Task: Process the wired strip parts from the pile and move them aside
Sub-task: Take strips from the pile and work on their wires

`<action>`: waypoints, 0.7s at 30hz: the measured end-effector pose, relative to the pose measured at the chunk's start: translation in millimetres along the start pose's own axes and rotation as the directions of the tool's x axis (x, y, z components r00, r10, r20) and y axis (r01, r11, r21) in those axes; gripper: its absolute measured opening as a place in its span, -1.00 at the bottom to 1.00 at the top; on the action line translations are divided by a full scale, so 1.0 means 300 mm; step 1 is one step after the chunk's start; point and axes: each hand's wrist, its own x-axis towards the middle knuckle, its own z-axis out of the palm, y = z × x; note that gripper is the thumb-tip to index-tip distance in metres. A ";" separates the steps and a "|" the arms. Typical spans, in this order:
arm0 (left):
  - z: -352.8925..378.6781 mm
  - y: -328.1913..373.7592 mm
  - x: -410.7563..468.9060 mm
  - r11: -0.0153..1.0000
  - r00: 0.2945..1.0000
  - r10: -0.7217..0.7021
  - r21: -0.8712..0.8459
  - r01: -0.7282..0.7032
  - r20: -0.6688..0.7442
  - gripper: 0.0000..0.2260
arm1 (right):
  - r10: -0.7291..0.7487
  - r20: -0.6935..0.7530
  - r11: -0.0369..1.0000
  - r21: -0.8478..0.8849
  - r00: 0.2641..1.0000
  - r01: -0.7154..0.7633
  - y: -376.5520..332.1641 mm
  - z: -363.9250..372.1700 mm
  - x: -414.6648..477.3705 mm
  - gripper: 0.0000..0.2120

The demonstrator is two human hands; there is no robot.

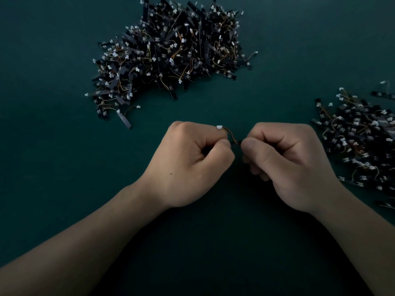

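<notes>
One wired strip part [234, 144] is pinched between the left hand [192, 165] and right hand [286, 163]; the pile [171, 54] lies far on the bench [53, 146].

Desk [53, 146] carries everything. Big pile [171, 52] of wired strip parts at far side, slightly left of centre. Smaller pile [359, 142] at right edge, nearer, well apart from big pile. Left hand [192, 165] and right hand [292, 163] side by side at centre, in front of big pile. One strip part [234, 144] between them, pinched from both sides.
</notes>
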 end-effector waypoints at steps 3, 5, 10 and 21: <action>-0.003 0.000 0.001 1.000 1.000 -0.003 -0.031 0.003 -0.004 -0.62 | -0.012 0.001 1.000 -0.009 1.000 0.012 0.001 0.000 -0.001 -0.67; -0.002 0.000 0.000 0.999 1.000 -0.002 -0.033 0.001 -0.006 -0.63 | -0.019 0.009 1.000 -0.011 1.000 0.019 0.001 -0.001 -0.002 -0.67; 0.002 0.001 0.001 1.000 1.000 -0.002 0.016 0.003 -0.007 -0.64 | -0.023 0.015 1.000 -0.018 1.000 0.023 0.004 -0.007 -0.002 -0.68; -0.001 0.000 -0.004 0.998 0.998 0.056 -0.011 -0.056 0.018 -0.65 | -0.033 0.021 0.999 0.020 0.999 0.033 0.008 -0.007 -0.008 -0.67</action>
